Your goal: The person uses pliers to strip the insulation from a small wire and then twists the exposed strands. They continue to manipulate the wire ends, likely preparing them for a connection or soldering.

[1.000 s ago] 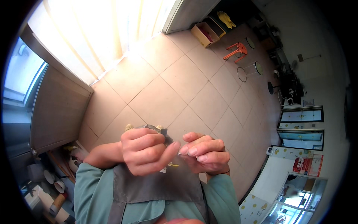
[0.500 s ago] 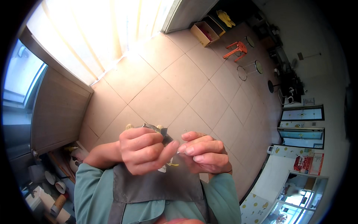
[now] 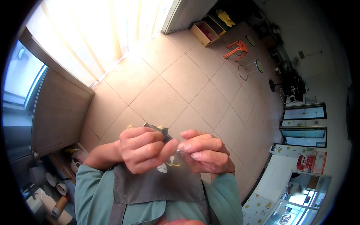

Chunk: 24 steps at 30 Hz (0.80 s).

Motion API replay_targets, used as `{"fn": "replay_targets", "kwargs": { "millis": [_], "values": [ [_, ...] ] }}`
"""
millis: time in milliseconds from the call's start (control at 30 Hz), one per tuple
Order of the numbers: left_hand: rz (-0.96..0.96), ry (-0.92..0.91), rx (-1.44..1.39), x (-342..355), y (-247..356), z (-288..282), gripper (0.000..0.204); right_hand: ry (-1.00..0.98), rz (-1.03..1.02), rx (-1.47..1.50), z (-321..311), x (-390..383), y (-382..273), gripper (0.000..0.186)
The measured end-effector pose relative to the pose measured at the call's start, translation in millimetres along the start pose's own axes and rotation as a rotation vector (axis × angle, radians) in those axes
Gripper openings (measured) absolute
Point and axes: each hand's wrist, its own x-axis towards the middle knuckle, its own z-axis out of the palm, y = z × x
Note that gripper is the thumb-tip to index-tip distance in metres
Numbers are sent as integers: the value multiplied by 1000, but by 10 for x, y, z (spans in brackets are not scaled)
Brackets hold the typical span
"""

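My left hand (image 3: 144, 150) is closed on a dark, angular object (image 3: 162, 131) with tan knobby pieces (image 3: 130, 126) showing behind it; my fingers hide most of it. My right hand (image 3: 202, 153) is closed in a pinch beside my left fingertips, on a tiny pale bit too small to name. A thin yellow piece (image 3: 174, 164) and a white scrap (image 3: 162, 168) show below, between my hands, in front of the grey apron (image 3: 157, 185).
A tiled floor (image 3: 168, 82) lies beyond my hands. A cardboard box (image 3: 202, 35), an orange stool (image 3: 240, 47) and round stools (image 3: 258, 65) stand toward the back right. A wooden cabinet (image 3: 62, 112) and piled items (image 3: 60, 187) are at left, a bright curtain (image 3: 86, 33) behind.
Both hands have crept slightly upward, and my right fingertips have come closer to my left ones. The grips look the same.
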Motion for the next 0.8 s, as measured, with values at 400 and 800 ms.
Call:
{"fn": "replay_targets", "kwargs": {
  "millis": [400,800],
  "values": [
    [-51,-59,-3,15,10,-12,25,1,109,1,-21,56,-36,45],
    [-55,-93,19,-5,-6,-2,24,65,240,-213,-77,18,2,60]
  ]
}}
